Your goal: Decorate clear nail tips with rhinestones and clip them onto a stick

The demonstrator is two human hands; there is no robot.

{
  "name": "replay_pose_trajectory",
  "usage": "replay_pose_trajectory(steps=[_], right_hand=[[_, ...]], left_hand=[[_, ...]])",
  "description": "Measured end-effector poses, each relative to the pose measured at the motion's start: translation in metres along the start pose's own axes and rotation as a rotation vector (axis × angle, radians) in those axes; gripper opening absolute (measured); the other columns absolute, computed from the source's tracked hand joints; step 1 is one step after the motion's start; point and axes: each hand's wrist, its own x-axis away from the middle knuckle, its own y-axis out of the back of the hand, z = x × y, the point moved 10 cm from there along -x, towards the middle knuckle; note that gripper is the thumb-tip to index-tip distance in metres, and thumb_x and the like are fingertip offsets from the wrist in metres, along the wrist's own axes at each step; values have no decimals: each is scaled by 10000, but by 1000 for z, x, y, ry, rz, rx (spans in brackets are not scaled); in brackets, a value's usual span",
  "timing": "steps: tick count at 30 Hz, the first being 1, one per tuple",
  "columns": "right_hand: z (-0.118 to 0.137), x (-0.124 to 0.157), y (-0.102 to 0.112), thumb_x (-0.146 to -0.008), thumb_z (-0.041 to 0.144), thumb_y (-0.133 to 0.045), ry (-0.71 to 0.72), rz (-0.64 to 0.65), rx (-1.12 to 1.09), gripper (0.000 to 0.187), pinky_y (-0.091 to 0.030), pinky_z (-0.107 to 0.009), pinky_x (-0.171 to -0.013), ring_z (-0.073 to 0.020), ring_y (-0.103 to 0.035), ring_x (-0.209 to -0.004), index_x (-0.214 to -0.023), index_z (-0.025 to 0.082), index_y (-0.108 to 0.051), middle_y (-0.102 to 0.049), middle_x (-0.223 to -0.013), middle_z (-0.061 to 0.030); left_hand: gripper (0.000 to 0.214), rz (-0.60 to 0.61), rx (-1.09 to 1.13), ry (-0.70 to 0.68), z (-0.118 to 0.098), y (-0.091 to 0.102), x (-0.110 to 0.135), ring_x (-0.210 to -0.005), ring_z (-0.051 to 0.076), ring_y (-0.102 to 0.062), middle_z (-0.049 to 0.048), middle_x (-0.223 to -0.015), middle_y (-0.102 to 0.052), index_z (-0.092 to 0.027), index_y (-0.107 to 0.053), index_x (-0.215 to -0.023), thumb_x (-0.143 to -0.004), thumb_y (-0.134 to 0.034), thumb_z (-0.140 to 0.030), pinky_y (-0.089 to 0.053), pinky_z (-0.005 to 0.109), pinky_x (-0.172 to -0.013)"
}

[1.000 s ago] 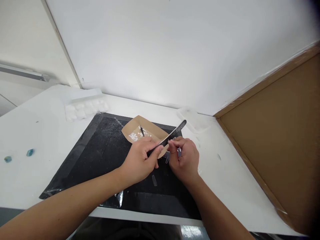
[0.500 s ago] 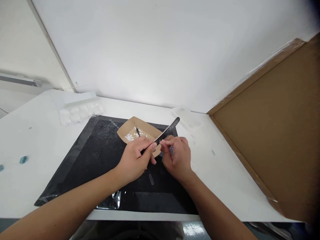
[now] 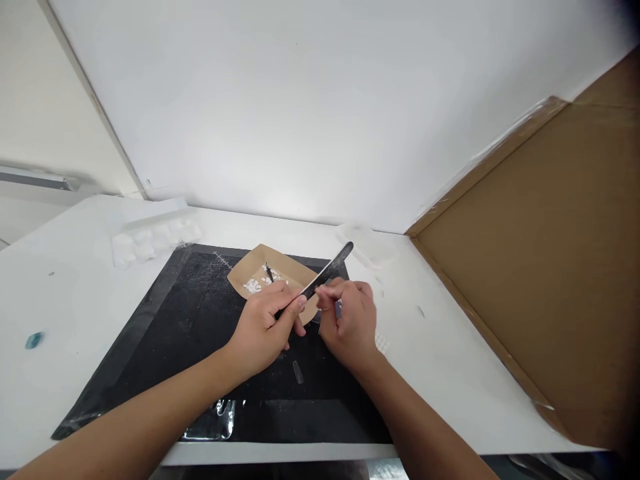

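A long black nail file (image 3: 334, 265) is pinched between the thumb and fingers of my left hand (image 3: 267, 323), slanting up to the right. My right hand (image 3: 349, 317) is closed in a pinch beside the file's lower half. Whatever lies between its fingertips is too small to make out. Behind my hands sits a brown paper tray (image 3: 245, 268) with small white pieces (image 3: 253, 286) and a thin black tool (image 3: 270, 273) in it. A clear nail tip (image 3: 298, 372) lies on the black mat (image 3: 200, 333) below my hands.
Clear plastic trays (image 3: 155, 237) stand at the back left, and another pale tray (image 3: 367, 245) at the back right. A cardboard panel (image 3: 530, 253) borders the right side. A teal piece (image 3: 35, 341) lies on the white table (image 3: 95, 287) at far left.
The camera view has tilted and shifted slightly, so the table things sit lower and further left. Both hands keep their grip, and the right fingertips have shifted slightly along the file.
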Motion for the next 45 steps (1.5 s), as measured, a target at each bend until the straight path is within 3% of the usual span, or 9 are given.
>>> replay_pose_trajectory(steps=[9, 13, 17, 21, 25, 30, 34, 39, 45], right_hand=[[4, 2, -6, -1015, 181, -541, -5, 31, -31, 138, -377, -380, -787, -153, -645, -644, -893, 231, -501, -679, -714, 29], [0, 2, 0, -1023, 178, -541, -50, -32, -13, 143, -362, -376, -789, -146, -633, -637, -893, 226, -503, -664, -699, 36], [5, 0, -7, -1014, 173, -531, 2, 40, -48, 158, -355, -370, -776, -148, -621, -631, -870, 227, -495, -660, -703, 35], [-5, -2, 2, -1023, 176, -538, -61, -36, -18, 151, -347, -368, -783, -143, -613, -633, -886, 224, -498, -651, -707, 42], [-4, -1, -3, -1033, 172, -528, -23, 30, -60, 158, -350, -369, -787, -144, -618, -648, -888, 226, -494, -645, -707, 44], [-6, 1, 5, -1028, 169, -549, -39, -44, -74, 140, -356, -377, -802, -142, -621, -646, -912, 231, -501, -657, -720, 46], [-1, 0, 0, -1015, 167, -553, 19, 0, -102, 129, -368, -377, -791, -153, -627, -644, -915, 235, -507, -653, -700, 44], [-11, 0, 6, -1021, 176, -550, -56, -61, -37, 169, -370, -381, -789, -155, -611, -617, -879, 237, -483, -658, -706, 44], [-4, 2, 2, -1012, 156, -548, -16, -13, -59, 138, -361, -384, -784, -151, -620, -616, -906, 234, -503, -655, -693, 49]], left_hand=[[472, 14, -14, -56, -1, -1, -3, -470, 51, -568, 30, -817, -593, -146, -732, -731, -1037, -527, -441, -499, 155, -385], [460, 15, 3, -52, -2, 0, -3, -485, 48, -569, 33, -838, -578, -148, -750, -754, -1038, -526, -432, -514, 145, -389], [427, 12, -20, -85, -5, 2, -3, -530, 67, -585, 34, -818, -564, -156, -778, -806, -1039, -529, -413, -514, 136, -391], [414, 25, 15, -76, 0, 2, -3, -516, 60, -582, 36, -848, -585, -169, -804, -876, -1041, -523, -424, -522, 141, -390], [396, 23, 3, -94, 1, 1, -3, -517, 60, -593, 31, -829, -574, -182, -821, -911, -1036, -537, -427, -523, 142, -395], [410, 20, 31, -46, 4, 1, -1, -486, 74, -597, 48, -855, -625, -182, -825, -944, -1029, -539, -463, -531, 179, -368], [396, 21, 18, -52, 1, 2, -1, -488, 86, -604, 47, -817, -651, -180, -818, -967, -1024, -546, -463, -524, 175, -358], [403, 28, 32, -32, 1, 1, -1, -443, 57, -585, 46, -851, -674, -173, -813, -909, -1025, -545, -451, -517, 160, -358], [387, 32, 66, -21, 2, 0, -1, -463, 62, -592, 41, -859, -641, -176, -814, -929, -1021, -554, -447, -509, 158, -349]])
